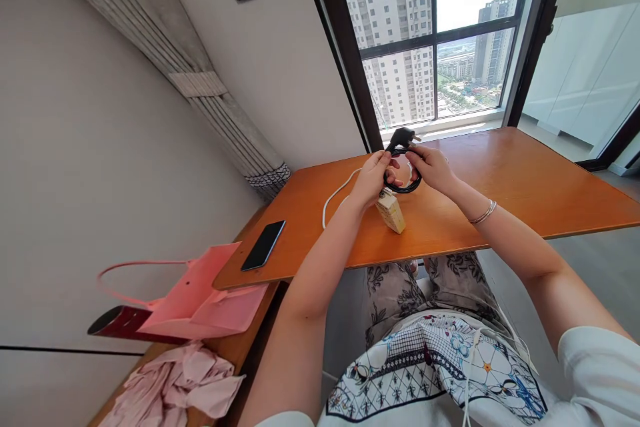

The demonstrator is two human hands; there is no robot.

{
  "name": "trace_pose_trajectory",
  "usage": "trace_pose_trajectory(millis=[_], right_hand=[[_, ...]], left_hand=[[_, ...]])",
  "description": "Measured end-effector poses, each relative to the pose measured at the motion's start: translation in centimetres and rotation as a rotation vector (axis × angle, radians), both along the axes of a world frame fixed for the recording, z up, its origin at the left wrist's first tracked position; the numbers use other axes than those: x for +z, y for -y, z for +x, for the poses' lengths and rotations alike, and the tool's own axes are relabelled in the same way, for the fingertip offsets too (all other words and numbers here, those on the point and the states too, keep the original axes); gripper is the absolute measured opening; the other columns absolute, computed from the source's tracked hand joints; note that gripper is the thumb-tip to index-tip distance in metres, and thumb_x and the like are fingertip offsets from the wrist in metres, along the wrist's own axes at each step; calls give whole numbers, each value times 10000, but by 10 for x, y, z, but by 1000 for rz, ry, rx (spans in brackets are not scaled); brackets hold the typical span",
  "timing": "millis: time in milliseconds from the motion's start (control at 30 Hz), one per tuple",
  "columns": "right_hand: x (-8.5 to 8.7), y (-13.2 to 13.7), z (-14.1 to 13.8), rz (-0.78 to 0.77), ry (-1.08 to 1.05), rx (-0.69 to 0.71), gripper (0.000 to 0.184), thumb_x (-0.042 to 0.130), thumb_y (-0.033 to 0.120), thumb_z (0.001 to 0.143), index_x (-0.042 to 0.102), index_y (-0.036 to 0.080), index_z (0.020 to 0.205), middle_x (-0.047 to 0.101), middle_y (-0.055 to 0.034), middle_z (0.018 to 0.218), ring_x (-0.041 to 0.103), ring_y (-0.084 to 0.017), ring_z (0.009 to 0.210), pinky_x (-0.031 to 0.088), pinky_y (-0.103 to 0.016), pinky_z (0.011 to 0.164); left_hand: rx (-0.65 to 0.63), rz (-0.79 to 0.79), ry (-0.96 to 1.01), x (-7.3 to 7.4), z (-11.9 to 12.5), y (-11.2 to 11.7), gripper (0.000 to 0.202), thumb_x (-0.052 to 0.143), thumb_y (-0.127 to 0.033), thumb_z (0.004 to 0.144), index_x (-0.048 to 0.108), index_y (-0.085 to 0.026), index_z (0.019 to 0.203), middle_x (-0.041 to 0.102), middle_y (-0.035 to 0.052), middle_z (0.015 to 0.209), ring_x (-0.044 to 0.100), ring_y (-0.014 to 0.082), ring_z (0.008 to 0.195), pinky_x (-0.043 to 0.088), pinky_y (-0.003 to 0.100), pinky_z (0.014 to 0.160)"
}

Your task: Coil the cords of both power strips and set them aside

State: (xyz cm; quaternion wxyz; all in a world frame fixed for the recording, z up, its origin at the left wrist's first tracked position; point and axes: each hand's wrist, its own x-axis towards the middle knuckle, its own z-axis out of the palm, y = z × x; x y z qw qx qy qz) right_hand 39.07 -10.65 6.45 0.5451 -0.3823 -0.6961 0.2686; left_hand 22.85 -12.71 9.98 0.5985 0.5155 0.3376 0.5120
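Observation:
A black power cord (403, 188) wound into a small ring is held up over the wooden table. Its plug (400, 138) sits at the top of the ring, with metal prongs pointing right. My left hand (373, 177) is closed on the left side of the coil, close under the plug. On the other side, my right hand (430, 165) pinches the cord with thumb and fingers. Just below the hands, a pale yellowish block-shaped object (391, 211) is on or just above the table; its kind is unclear. A white cable (327, 203) curves on the tabletop beside my left forearm.
The orange-brown table (500, 180) reaches toward the window (435, 47). A dark phone (263, 245) lies at its left end. Left of the table are a pink bag (200, 287), a dark red cylinder (125, 322) and crumpled pink cloth (175, 380).

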Motion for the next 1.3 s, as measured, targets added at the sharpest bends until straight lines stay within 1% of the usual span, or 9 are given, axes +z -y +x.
trace_pose_trajectory(millis=[167,267,367,533,633,800,867,1033,1300], right_hand=[[0,-9,3,-83,-86,130,399,632,540,874,704,167,996,593,24,591,586,-135,520,494,-276,576],[-14,-9,1,-158,-248,183,571,509,652,904,647,185,1202,713,-67,964,701,-164,777,560,-300,723],[-42,1,-2,-238,-273,221,711,344,729,922,481,230,1411,618,-128,1350,678,-202,1108,554,-353,913],[-91,23,-14,-273,180,357,1036,868,530,616,377,169,1454,459,-213,1517,541,-280,1327,445,-427,1101],[-103,29,-18,-306,399,315,881,878,345,662,412,165,1388,638,-176,1317,632,-261,1193,493,-421,1029],[-95,30,-7,-235,510,156,174,596,211,918,598,193,1092,735,-84,1070,711,-200,970,526,-371,930],[-88,32,-2,-146,462,164,240,581,247,930,593,193,1164,714,-97,1154,688,-212,1080,499,-388,999],[-84,38,-22,-167,586,150,853,843,482,700,452,165,1390,553,-180,1442,549,-326,1323,440,-445,1091],[-84,41,-16,-173,806,-22,379,654,272,824,602,166,1184,721,-126,1123,691,-301,1008,513,-364,825]], left_hand=[[-85,-62,-15,4,-2,-3,297,725,-388,871,588,-143,773,338,-110,501,302,23,363,438,173,435],[-47,-77,68,3,0,-3,348,692,-420,896,560,-147,725,279,-116,477,258,16,361,363,145,402],[47,-79,166,1,3,-4,379,645,-441,927,524,-159,703,281,-110,470,249,17,362,351,136,403],[180,-63,295,-1,2,-9,404,661,-468,909,483,-178,692,300,-105,480,278,25,376,374,144,423],[219,-58,343,-3,-2,-12,414,655,-485,909,476,-184,689,295,-106,473,284,31,380,385,153,433],[283,-58,353,-8,-11,-24,383,616,-421,949,488,-177,683,309,-101,481,315,37,380,396,160,449],[309,-80,368,-9,-14,-28,378,582,-392,973,482,-177,679,301,-101,482,307,39,376,391,164,449],[348,-87,427,-8,-10,-28,375,534,-369,1002,457,-183,686,278,-104,484,264,39,379,360,159,445],[353,27,291,-19,-29,-34,358,590,-410,964,470,-191,708,305,-103,524,324,49,407,454,178,518]])
